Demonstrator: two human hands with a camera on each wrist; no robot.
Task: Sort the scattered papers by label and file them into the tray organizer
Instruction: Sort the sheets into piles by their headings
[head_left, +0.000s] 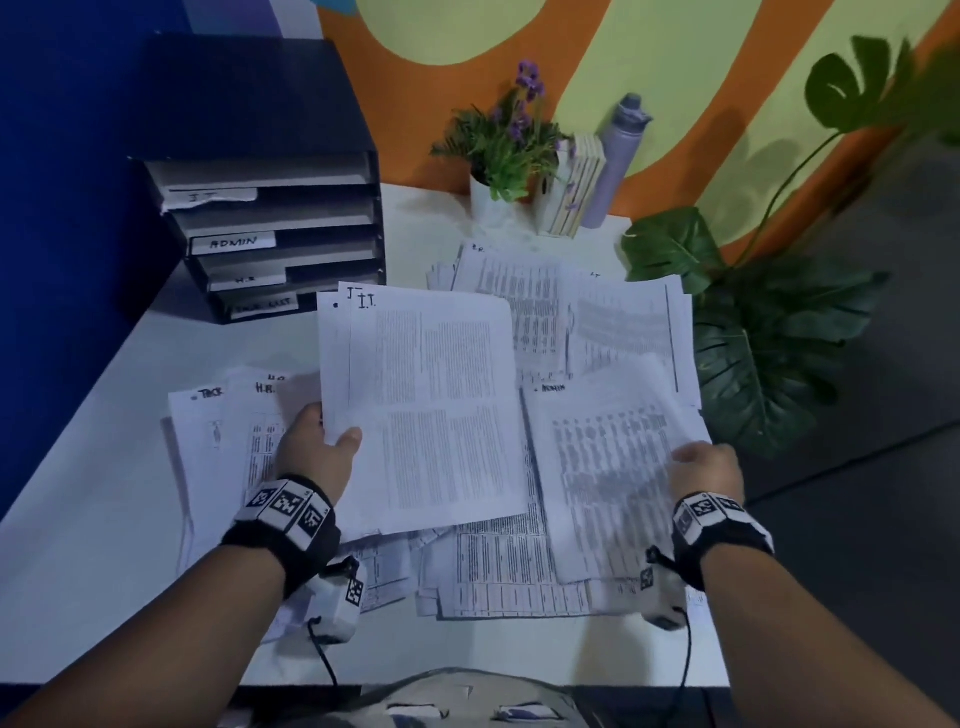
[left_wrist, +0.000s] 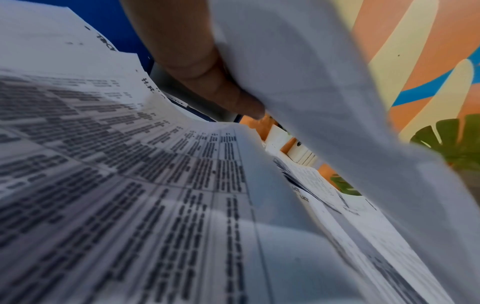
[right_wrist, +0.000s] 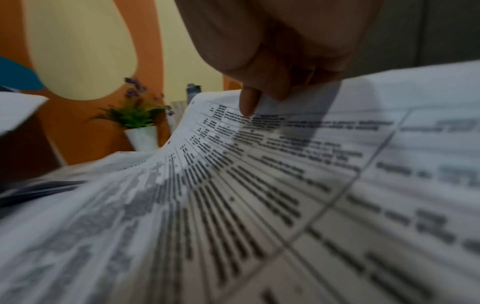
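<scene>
Head: left hand (head_left: 317, 447) holds I.T. sheets (head_left: 431, 410) above the counter (head_left: 93, 571); right hand (head_left: 706, 473) pinches ADMIN sheet (head_left: 608, 467); organizer (head_left: 270, 228) far left.
Left wrist: thumb grip on the sheets' edge.
Right wrist: fingers (right_wrist: 249, 102) pinch a lifted sheet.

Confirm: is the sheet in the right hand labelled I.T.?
No. In the head view the sheet that the right hand grips reads ADMIN at its top; the I.T. sheets are in the left hand.

Tray organizer (head_left: 270, 218) tabs read "ADMIN"; held sheet (head_left: 431, 405) reads "I.T."
</scene>
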